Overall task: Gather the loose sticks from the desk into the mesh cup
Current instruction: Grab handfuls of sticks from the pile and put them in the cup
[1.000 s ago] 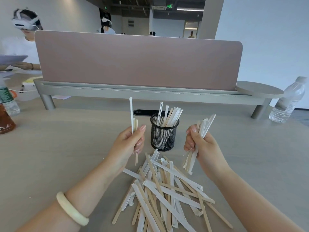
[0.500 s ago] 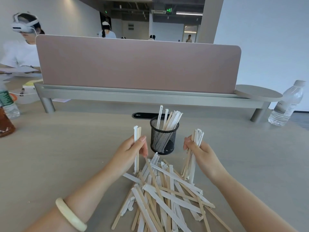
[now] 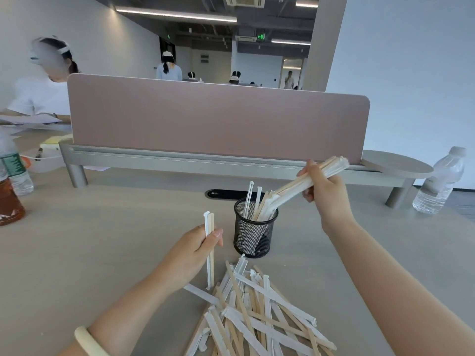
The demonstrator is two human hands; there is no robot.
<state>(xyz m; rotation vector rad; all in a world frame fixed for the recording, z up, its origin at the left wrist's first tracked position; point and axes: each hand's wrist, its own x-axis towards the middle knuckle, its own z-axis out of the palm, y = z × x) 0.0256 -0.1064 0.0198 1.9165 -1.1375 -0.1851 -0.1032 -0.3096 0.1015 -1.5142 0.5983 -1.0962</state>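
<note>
A black mesh cup stands mid-desk with several wooden and paper-wrapped sticks in it. My right hand grips a bundle of sticks tilted over the cup, its lower ends inside the rim. Left of the cup, my left hand holds two sticks upright, their lower ends at the desk. A loose pile of sticks lies on the desk in front of the cup, between my forearms.
A pink divider panel on a grey rail crosses the back of the desk. A clear water bottle stands at the far right; another bottle and an amber bottle at the far left. People sit beyond.
My right hand has lifted its bundle off the desk and tipped it over the cup, ends entering the rim. My left hand lowered its two sticks and holds them upright beside the cup.
</note>
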